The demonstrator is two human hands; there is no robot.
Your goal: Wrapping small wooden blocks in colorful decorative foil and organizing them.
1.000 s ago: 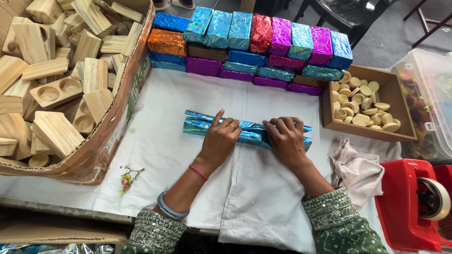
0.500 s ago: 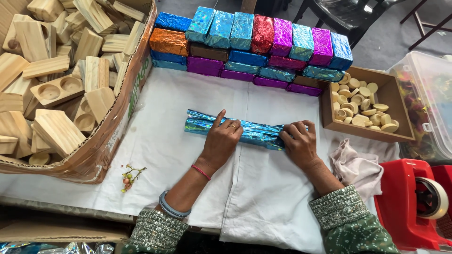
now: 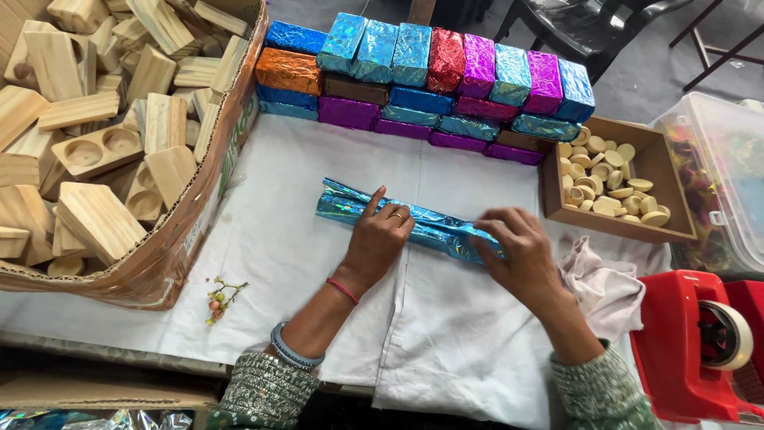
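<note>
Two hands press flat on one thing | your left hand (image 3: 380, 239) and right hand (image 3: 519, 248) pin the blue foil-wrapped bar (image 3: 430, 226) mid-tabletop (image 3: 270, 239) | foil looks slippery, crinkly; grip the stiff middle, not loose ends.
</note>
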